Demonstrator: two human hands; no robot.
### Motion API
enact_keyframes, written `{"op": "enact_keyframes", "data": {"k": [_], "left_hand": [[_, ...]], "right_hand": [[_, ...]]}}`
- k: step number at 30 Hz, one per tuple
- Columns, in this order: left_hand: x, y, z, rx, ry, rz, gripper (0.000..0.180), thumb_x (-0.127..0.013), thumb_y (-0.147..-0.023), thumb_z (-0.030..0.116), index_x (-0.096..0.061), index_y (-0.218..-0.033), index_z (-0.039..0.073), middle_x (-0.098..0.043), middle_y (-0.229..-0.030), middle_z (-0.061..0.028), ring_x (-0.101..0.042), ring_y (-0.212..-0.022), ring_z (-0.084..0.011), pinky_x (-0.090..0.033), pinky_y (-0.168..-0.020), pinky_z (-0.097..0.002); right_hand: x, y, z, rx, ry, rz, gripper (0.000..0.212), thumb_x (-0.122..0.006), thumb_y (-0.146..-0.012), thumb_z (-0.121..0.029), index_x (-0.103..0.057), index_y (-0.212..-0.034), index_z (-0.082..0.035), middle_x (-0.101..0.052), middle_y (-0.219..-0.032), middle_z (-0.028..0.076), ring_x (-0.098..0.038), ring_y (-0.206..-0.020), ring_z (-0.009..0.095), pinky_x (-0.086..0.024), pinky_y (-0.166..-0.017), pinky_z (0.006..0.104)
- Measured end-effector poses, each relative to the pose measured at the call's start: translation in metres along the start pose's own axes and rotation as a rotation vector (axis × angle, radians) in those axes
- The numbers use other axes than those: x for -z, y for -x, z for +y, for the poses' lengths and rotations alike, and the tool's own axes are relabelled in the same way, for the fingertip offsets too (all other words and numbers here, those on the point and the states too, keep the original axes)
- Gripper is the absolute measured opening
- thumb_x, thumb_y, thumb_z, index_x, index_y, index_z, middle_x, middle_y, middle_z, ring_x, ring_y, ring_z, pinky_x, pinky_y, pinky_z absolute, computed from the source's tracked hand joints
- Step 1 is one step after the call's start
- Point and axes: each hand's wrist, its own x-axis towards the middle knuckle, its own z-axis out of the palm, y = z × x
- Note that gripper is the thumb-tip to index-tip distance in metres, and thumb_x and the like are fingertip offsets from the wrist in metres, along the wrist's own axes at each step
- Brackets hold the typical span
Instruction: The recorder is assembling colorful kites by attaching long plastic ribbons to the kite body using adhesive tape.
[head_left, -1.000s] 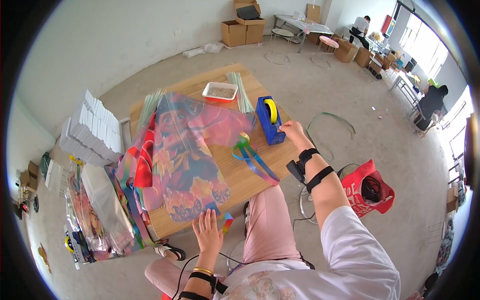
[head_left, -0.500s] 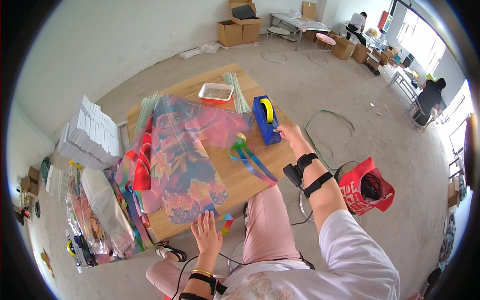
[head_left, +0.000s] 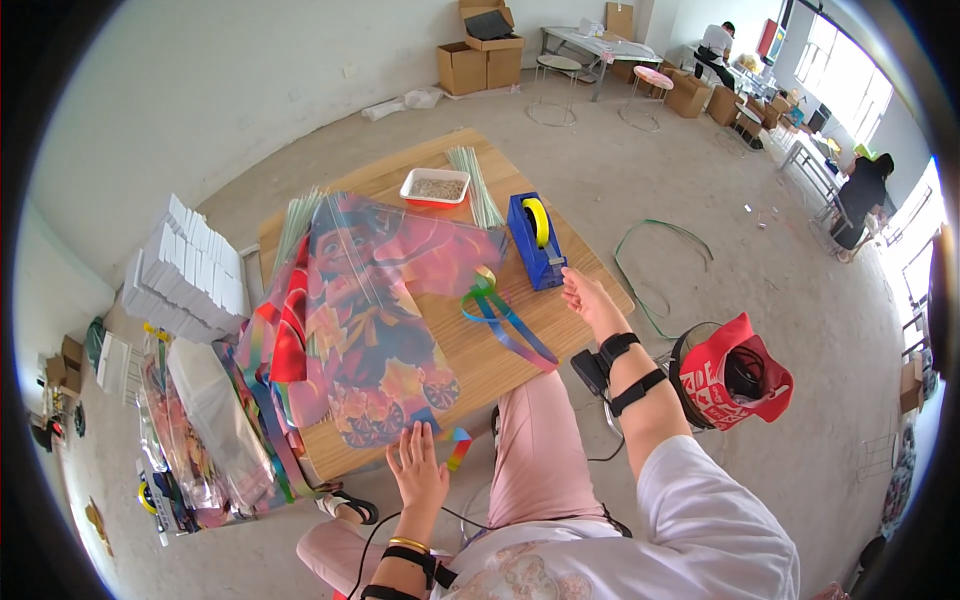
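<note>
A large printed kite [head_left: 370, 290] of thin, colourful film lies across the wooden table [head_left: 470, 355]. At its lower end my left hand [head_left: 420, 468] is open, its spread fingertips resting by the table's front edge. A rainbow ribbon [head_left: 460, 450] hangs beside those fingers; another looped rainbow ribbon [head_left: 515, 335] lies on the tabletop. To the right stands a blue tape dispenser [head_left: 538, 243] with a yellow-cored roll. Just off its near end is my right hand [head_left: 590, 300], fingertips pinched together. What they hold, if anything, is too small to make out.
A red-and-white tray [head_left: 435, 187] and thin pale rods [head_left: 476, 187] lie at the table's far side. Stacked white boxes [head_left: 190, 270] and plastic-wrapped material [head_left: 205, 400] crowd the left. A red bag [head_left: 725, 375] stands right. Two people sit far off.
My right hand has drawn slightly back from the dispenser's near end, toward me and to the right. The left hand stays by the kite's lower end.
</note>
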Motion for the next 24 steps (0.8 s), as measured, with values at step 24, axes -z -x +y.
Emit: {"op": "enact_keyframes", "data": {"k": [24], "left_hand": [[-0.003,0.002,-0.001,0.01,0.002,-0.013,0.094,-0.072,-0.076,0.032,-0.022,-0.153,0.008,-0.026,-0.155,-0.0081,-0.024,-0.143,-0.0305,-0.013,-0.116,-0.0563]], "right_hand": [[-0.017,-0.001,0.0,0.12,-0.356,-0.082,0.015,-0.067,-0.083,-0.012,-0.064,-0.09,0.0,-0.066,-0.09,0.01,-0.066,-0.087,0.021,-0.054,-0.081,0.0307]]}}
